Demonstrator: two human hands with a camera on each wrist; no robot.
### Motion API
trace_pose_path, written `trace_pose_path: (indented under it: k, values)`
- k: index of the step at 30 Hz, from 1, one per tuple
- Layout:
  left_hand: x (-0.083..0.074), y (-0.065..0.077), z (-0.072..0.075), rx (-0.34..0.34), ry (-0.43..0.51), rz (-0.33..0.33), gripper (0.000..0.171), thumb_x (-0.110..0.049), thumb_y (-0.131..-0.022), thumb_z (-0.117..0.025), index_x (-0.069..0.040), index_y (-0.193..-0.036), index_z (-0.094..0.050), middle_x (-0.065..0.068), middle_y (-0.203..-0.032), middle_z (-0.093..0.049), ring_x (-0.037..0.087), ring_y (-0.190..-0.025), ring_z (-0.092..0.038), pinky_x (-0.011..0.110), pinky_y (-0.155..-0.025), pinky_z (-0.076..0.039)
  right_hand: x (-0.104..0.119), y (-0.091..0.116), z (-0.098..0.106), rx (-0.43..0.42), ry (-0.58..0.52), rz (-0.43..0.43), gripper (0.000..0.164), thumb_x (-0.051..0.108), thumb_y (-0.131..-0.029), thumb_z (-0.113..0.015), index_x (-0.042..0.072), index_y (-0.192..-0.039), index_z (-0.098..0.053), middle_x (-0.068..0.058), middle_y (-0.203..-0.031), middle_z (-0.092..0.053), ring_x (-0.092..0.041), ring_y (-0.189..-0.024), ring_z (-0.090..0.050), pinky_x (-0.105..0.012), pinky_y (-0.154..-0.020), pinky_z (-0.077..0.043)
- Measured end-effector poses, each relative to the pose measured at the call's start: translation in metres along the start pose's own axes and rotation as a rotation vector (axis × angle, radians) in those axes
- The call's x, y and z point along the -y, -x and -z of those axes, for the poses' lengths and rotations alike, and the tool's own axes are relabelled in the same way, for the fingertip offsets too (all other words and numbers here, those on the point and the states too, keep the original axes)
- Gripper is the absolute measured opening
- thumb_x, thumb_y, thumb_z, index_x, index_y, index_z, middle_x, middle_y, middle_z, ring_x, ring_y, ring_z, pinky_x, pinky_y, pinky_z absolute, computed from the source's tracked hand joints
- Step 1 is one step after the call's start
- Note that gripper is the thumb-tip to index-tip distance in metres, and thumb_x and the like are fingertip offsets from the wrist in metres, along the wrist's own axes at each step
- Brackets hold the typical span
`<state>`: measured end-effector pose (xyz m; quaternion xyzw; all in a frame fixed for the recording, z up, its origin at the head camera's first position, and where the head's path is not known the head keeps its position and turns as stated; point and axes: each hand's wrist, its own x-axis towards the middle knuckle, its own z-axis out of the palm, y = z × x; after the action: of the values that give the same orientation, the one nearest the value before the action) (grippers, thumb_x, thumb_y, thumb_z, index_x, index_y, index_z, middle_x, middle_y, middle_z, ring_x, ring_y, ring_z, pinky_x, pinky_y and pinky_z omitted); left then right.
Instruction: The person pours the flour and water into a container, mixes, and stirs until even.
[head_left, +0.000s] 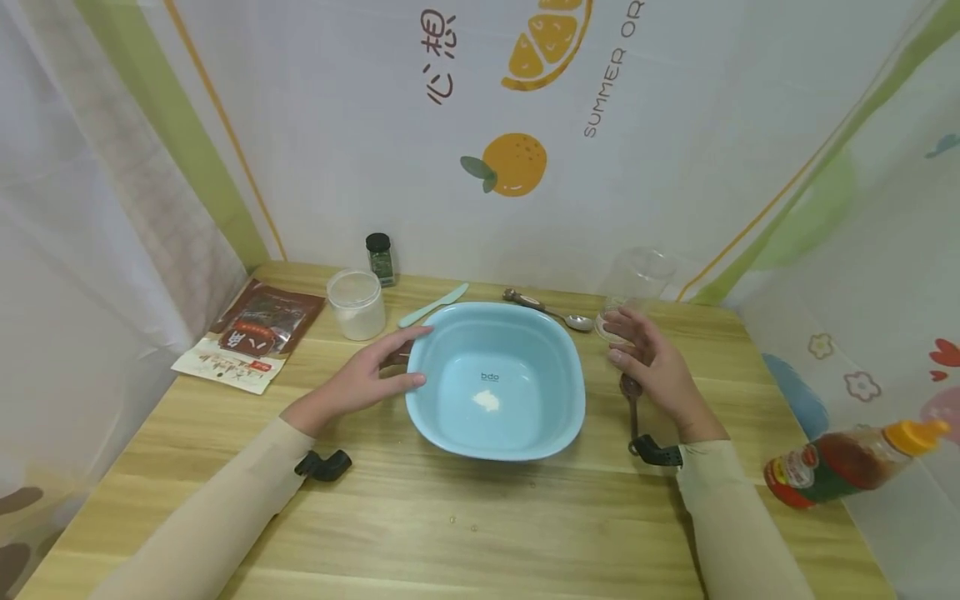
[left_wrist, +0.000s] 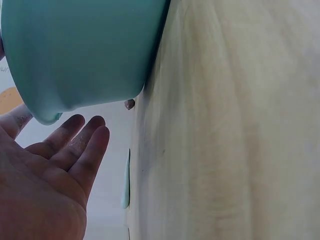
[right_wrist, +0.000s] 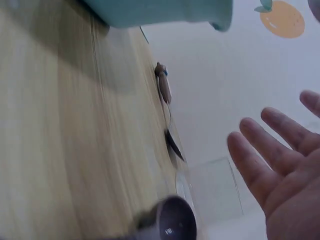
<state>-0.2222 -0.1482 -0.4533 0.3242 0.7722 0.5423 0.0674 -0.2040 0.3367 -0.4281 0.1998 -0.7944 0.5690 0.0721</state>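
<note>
A light blue basin (head_left: 495,442) stands on the wooden table, with a small white patch of powder (head_left: 486,401) on its floor. My left hand (head_left: 371,375) is at the basin's left side, thumb and index fingertip at the rim. In the left wrist view, the other fingers (left_wrist: 82,155) reach out fairly straight beside the basin wall. To the right, apart from the basin, my right hand (head_left: 656,367) hovers with loosely spread fingers and nothing held. Below it lies a dark brown measuring spoon (head_left: 632,387), its bowl showing in the right wrist view.
Behind the basin lie a pale green spreader (head_left: 435,305) and a metal spoon (head_left: 577,322). A clear container (head_left: 637,279) stands back right. At left are a jar of white powder (head_left: 356,312), a green herb bottle (head_left: 381,260) and a brown packet (head_left: 258,329). A sauce bottle (head_left: 840,467) is far right.
</note>
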Motion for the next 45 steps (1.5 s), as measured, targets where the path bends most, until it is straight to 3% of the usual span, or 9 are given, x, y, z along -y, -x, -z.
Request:
trace_pose_path:
  k: [3, 7, 13, 16, 21, 23, 35, 45]
  values:
    - [0.000, 0.002, 0.000, -0.002, -0.005, 0.008, 0.074, -0.015, -0.106, -0.078, -0.009, -0.171, -0.043, 0.021, -0.163, -0.055, 0.042, -0.141, -0.063, 0.056, -0.115, -0.054, 0.000, -0.003, 0.006, -0.083, 0.055, -0.037, 0.066, -0.004, -0.107, -0.068, -0.006, -0.166, -0.037, -0.030, -0.158, -0.054, -0.014, -0.138, -0.061, -0.015, -0.106, -0.052]
    - [0.000, 0.004, 0.000, -0.006, -0.015, 0.017, 0.073, -0.016, -0.106, -0.077, -0.009, -0.170, -0.043, 0.021, -0.163, -0.055, 0.041, -0.141, -0.063, 0.056, -0.116, -0.053, -0.002, -0.007, 0.014, -0.188, 0.157, -0.116, 0.066, 0.013, -0.109, -0.073, -0.002, -0.165, -0.040, -0.020, -0.151, -0.058, -0.013, -0.131, -0.060, -0.014, -0.100, -0.048]
    - [0.001, 0.002, -0.001, 0.004, 0.027, 0.013, 0.073, -0.010, -0.106, -0.077, -0.006, -0.170, -0.042, 0.023, -0.159, -0.058, 0.042, -0.139, -0.065, 0.051, -0.114, -0.056, -0.006, -0.017, 0.024, -0.284, 0.253, -0.233, 0.077, 0.028, -0.108, -0.076, 0.001, -0.167, -0.035, -0.022, -0.152, -0.052, -0.027, -0.137, -0.054, -0.017, -0.098, -0.045]
    - [0.002, 0.001, -0.002, 0.008, 0.063, 0.010, 0.073, -0.008, -0.106, -0.076, -0.004, -0.170, -0.041, 0.026, -0.158, -0.059, 0.043, -0.139, -0.065, 0.045, -0.113, -0.057, -0.013, -0.026, 0.030, -0.292, 0.255, -0.264, 0.088, 0.030, -0.107, -0.077, 0.004, -0.172, -0.025, -0.024, -0.158, -0.046, -0.035, -0.145, -0.049, -0.024, -0.106, -0.047]
    - [0.003, 0.000, -0.002, 0.005, 0.076, 0.011, 0.074, -0.009, -0.106, -0.077, -0.003, -0.170, -0.040, 0.027, -0.157, -0.059, 0.043, -0.139, -0.065, 0.040, -0.112, -0.057, -0.021, -0.040, 0.035, -0.293, 0.228, -0.305, 0.102, 0.038, -0.106, -0.078, 0.009, -0.177, -0.012, -0.025, -0.167, -0.037, -0.041, -0.154, -0.042, -0.052, -0.122, -0.046]
    - [0.003, -0.001, -0.003, 0.004, 0.076, 0.013, 0.075, -0.008, -0.105, -0.077, -0.004, -0.170, -0.041, 0.026, -0.158, -0.059, 0.043, -0.139, -0.065, 0.041, -0.112, -0.057, -0.023, -0.045, 0.035, -0.292, 0.220, -0.318, 0.104, 0.040, -0.105, -0.079, 0.008, -0.177, -0.011, -0.026, -0.168, -0.036, -0.043, -0.155, -0.041, -0.058, -0.123, -0.043]
    - [0.003, -0.001, -0.005, 0.000, 0.096, 0.021, 0.075, -0.006, -0.105, -0.077, -0.005, -0.171, -0.041, 0.026, -0.161, -0.056, 0.045, -0.143, -0.062, 0.041, -0.112, -0.057, -0.032, -0.065, 0.023, -0.303, 0.194, -0.419, 0.109, 0.052, -0.098, -0.084, 0.007, -0.171, -0.018, -0.024, -0.171, -0.037, -0.045, -0.156, -0.040, -0.064, -0.124, -0.039]
    - [0.002, -0.001, -0.005, 0.001, 0.109, 0.020, 0.074, -0.006, -0.105, -0.076, -0.004, -0.170, -0.041, 0.028, -0.163, -0.054, 0.047, -0.144, -0.060, 0.046, -0.113, -0.056, -0.033, -0.076, 0.022, -0.321, 0.159, -0.452, 0.110, 0.047, -0.095, -0.089, 0.004, -0.169, -0.020, -0.025, -0.168, -0.044, -0.042, -0.152, -0.047, -0.059, -0.124, -0.043]
